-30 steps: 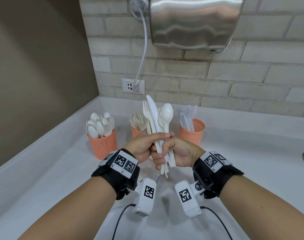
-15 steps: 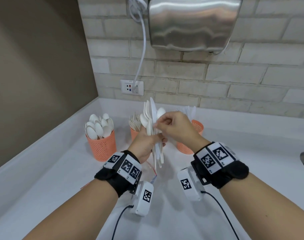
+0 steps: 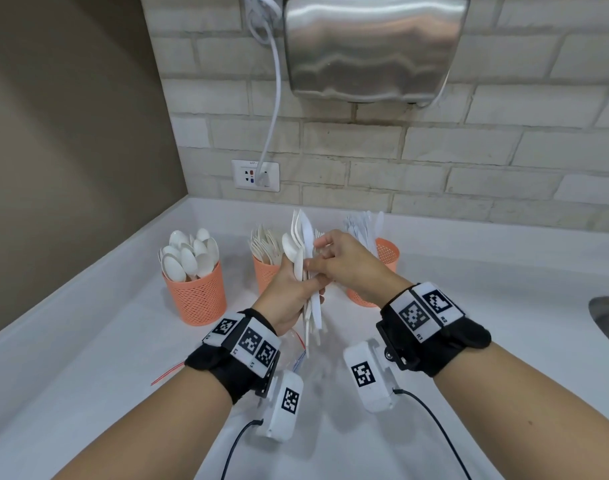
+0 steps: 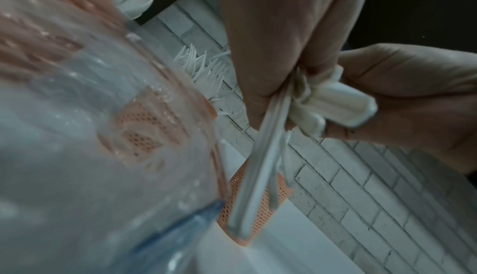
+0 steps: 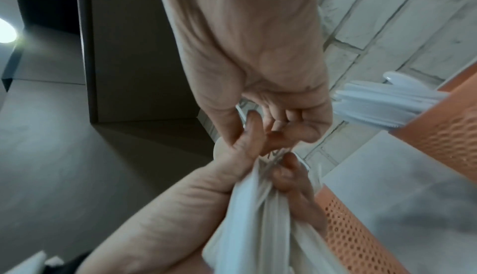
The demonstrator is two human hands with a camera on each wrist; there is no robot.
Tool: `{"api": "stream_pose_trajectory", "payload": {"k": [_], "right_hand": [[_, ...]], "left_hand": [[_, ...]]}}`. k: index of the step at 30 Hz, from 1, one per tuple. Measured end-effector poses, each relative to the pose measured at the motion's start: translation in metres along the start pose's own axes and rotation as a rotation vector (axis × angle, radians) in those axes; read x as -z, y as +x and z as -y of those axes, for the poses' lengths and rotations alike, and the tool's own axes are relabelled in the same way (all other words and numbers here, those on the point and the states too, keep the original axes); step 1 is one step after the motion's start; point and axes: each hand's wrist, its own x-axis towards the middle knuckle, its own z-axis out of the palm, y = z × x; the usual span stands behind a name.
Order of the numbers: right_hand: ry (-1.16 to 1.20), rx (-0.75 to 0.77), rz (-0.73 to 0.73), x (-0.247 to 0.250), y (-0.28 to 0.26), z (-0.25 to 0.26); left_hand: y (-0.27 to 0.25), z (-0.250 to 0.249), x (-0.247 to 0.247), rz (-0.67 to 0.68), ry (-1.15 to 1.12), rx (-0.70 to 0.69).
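Left hand (image 3: 291, 292) grips a bundle of white plastic cutlery (image 3: 305, 251). Its fingers are wrapped tight round the handles. The bundle stands roughly upright with the heads up, and the handle ends poke out below the fist. Spoons, forks and a knife blade are mixed in it. It is held in the air above the desk (image 3: 88, 358), just in front of the middle cup (image 3: 265, 277).

Right hand (image 3: 346, 263) reaches in from the right. Its thumb and forefinger pinch a piece near the top of the bundle, and the other fingers are curled in. Can't tell which piece it holds, as the right wrist view is blurred there. The two hands touch at the bundle.

Three orange mesh cups stand in a row at the far side of the desk. The left cup (image 3: 199, 299) holds spoons and the middle cup holds forks. The right cup (image 3: 388, 252) holds knives and is partly hidden behind the right hand.

A clear zip bag (image 3: 296, 342) lies on the desk under the left wrist. It shows as a blur across the left of the left wrist view.
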Motion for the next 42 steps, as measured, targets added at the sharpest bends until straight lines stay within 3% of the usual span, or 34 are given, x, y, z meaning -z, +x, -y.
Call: {"api": "stream_pose_trajectory", "payload": {"k": [6, 11, 15, 18, 22, 24, 27, 30, 31, 33, 35, 36, 38, 40, 42], "right_hand": [[0.098, 0.007, 0.039, 0.0, -0.005, 0.0], [0.184, 0.089, -0.21, 0.015, 0.005, 0.005], [0.194, 0.151, -0.217, 0.034, 0.009, 0.005], [0.223, 0.212, -0.345, 0.049, 0.01, 0.004], [-0.085, 0.384, -0.639, 0.071, 0.025, -0.014], [-0.26, 0.366, -0.682, 0.075, 0.034, -0.034], [-0.497, 0.158, -0.609, 0.071, 0.045, -0.069], [-0.74, -0.143, -0.424, 0.065, 0.044, -0.085], [-0.774, -0.175, -0.4, 0.064, 0.044, -0.085], [-0.747, -0.071, -0.492, 0.061, 0.04, -0.075], [-0.62, 0.155, -0.643, 0.054, 0.036, -0.057], [-0.529, 0.24, -0.636, 0.048, 0.033, -0.047], [-0.353, 0.289, -0.438, 0.033, 0.024, -0.029], [-0.135, 0.205, -0.184, 0.019, 0.016, -0.019], [0.085, 0.153, -0.115, 0.012, 0.014, -0.014]], "left_hand": [[0.0, -0.001, -0.001, 0.011, -0.087, -0.043], [0.004, -0.001, 0.003, -0.037, -0.139, -0.007], [0.009, -0.002, 0.004, -0.039, -0.171, -0.001], [0.009, -0.002, 0.002, -0.04, -0.232, 0.007], [0.008, 0.0, 0.009, -0.032, -0.291, 0.035], [0.007, 0.0, 0.01, -0.019, -0.28, 0.041], [0.007, -0.003, 0.009, -0.008, -0.29, 0.041], [0.007, -0.006, 0.009, -0.011, -0.308, 0.044], [0.006, -0.007, 0.01, -0.013, -0.303, 0.045], [0.006, -0.006, 0.012, -0.026, -0.297, 0.042], [0.008, -0.004, 0.013, -0.052, -0.31, 0.033], [0.008, -0.003, 0.013, -0.06, -0.317, 0.028], [0.008, -0.002, 0.01, -0.059, -0.319, 0.015], [0.007, -0.003, 0.008, -0.048, -0.303, 0.01], [0.006, -0.004, 0.009, -0.04, -0.29, 0.024]]}}
